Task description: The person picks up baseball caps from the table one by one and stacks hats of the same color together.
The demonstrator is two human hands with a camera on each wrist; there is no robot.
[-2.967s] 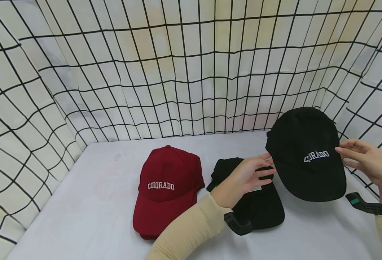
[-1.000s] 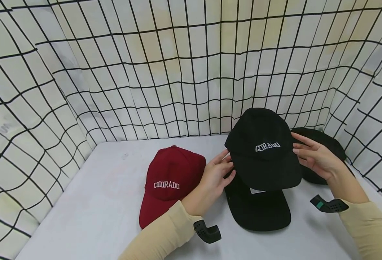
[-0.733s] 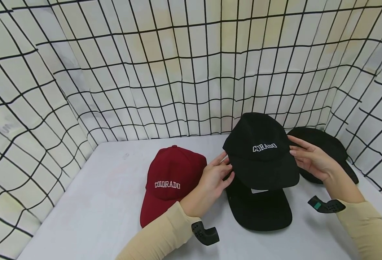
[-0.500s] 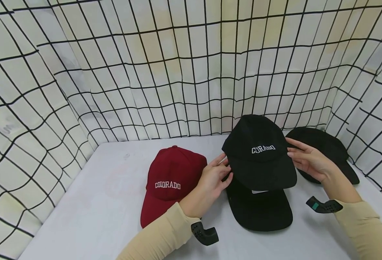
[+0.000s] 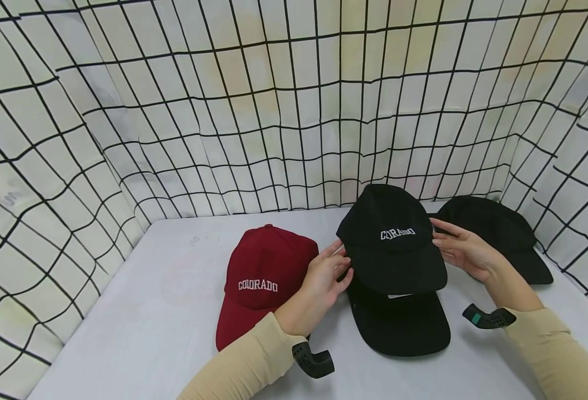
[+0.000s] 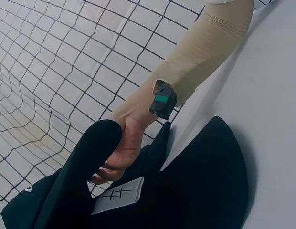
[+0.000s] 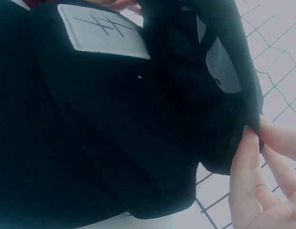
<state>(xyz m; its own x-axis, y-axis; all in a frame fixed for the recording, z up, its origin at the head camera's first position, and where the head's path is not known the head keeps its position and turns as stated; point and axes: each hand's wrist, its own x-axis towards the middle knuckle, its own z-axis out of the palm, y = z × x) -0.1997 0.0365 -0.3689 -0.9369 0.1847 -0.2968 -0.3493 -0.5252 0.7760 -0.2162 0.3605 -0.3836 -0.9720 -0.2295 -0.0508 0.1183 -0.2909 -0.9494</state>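
Note:
A black baseball cap (image 5: 393, 250) with white lettering is held tilted between both hands, above another black cap (image 5: 398, 330) lying on the white surface. My left hand (image 5: 321, 278) grips its left edge. On the opposite side, my right hand (image 5: 466, 253) pinches the edge between thumb and fingers; the right wrist view shows that pinch closely. The lower cap bears a white patch (image 7: 107, 31) with dark crossed strokes; its crown is mostly hidden in the head view. Whether the two caps touch, I cannot tell.
A red cap (image 5: 266, 272) with white lettering lies to the left, partly behind my left forearm. At the back right lies a third black cap (image 5: 496, 233), beyond my right hand. Black netting (image 5: 294, 139) over white walls encloses the white surface (image 5: 159, 300).
Both hands have carried the held cap from the right to above the middle black cap, then lowered it slightly leftward. The back-right cap has come into sight.

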